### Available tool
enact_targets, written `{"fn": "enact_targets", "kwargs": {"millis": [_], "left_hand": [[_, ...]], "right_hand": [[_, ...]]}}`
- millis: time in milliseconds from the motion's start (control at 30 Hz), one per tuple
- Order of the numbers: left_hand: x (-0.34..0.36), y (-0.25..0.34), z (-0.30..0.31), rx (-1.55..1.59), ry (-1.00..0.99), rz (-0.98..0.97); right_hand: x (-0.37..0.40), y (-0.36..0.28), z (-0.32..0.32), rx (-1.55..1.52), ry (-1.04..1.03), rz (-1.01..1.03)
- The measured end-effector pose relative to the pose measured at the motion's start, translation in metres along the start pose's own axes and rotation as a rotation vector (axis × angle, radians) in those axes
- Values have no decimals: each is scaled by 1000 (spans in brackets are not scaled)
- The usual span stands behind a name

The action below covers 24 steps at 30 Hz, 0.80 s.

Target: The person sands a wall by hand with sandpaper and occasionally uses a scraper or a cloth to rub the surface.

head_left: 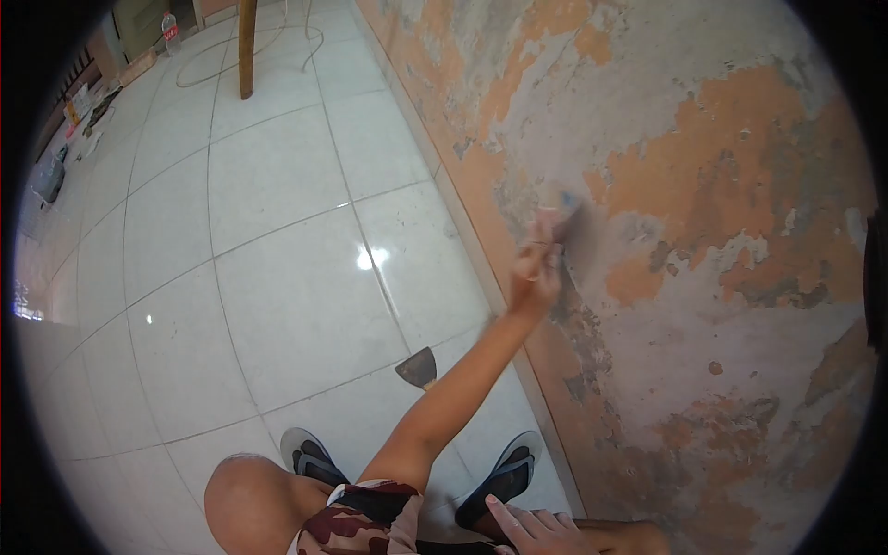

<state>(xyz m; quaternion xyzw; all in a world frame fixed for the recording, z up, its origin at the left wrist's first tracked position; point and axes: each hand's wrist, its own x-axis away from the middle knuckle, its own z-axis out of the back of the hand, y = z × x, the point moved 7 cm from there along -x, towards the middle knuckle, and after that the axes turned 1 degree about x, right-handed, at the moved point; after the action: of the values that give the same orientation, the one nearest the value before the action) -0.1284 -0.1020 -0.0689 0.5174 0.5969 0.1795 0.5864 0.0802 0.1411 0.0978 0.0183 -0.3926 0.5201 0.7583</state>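
Stretched out to the wall, my left hand point(536, 268) is closed around a small, motion-blurred thing point(560, 211), pinkish with a bluish part, held at the patchy wall surface point(647, 324). What it is cannot be made out. My right hand point(538, 535) lies over my right leg at the bottom edge, fingers spread, with nothing visible in it. A scraper with a dark, wide blade point(418, 368) rests on the tiled floor beside my left forearm, its handle mostly hidden behind the arm.
The wall has peeling orange and grey patches. My sandalled feet point(314, 453) stand on pale floor tiles point(277, 314). Farther off are a wooden leg point(246, 55), a looped cable point(185, 79), a bottle with a red label point(170, 33) and scattered items at the far left.
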Motion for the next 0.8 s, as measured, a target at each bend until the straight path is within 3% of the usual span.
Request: {"fn": "enact_targets", "kwargs": {"millis": [67,133,167,233,267,300,367,400,500,533,600,633,700,767,800], "left_hand": [[7,-51,15,-87,84,279],[10,-83,40,-136,92,820],[8,-94,47,-134,95,803],[3,-82,59,-430,174,18],[5,-81,54,-424,30,50],[3,-80,53,-433,24,43],[21,-122,35,69,-91,787],[18,-110,26,64,-92,779],[-5,-24,5,74,15,254],[-4,-24,1,73,20,249],[-3,-16,0,51,37,48],[2,-31,1,55,37,45],[13,-91,14,15,197,424],[5,-82,35,-54,213,535],[3,-79,34,-94,88,738]], "right_hand": [[5,5,1,15,21,9],[10,11,-1,33,44,25],[13,15,-5,43,41,19],[12,23,-3,56,49,23],[14,23,-1,65,39,38],[15,22,0,71,28,53],[14,19,4,57,19,64],[12,19,5,58,7,68],[10,21,7,50,18,96],[9,21,9,55,18,100],[9,21,9,16,10,74],[9,20,8,19,14,72],[9,20,5,50,22,75],[12,16,5,59,12,72],[12,15,5,60,8,77]]}}
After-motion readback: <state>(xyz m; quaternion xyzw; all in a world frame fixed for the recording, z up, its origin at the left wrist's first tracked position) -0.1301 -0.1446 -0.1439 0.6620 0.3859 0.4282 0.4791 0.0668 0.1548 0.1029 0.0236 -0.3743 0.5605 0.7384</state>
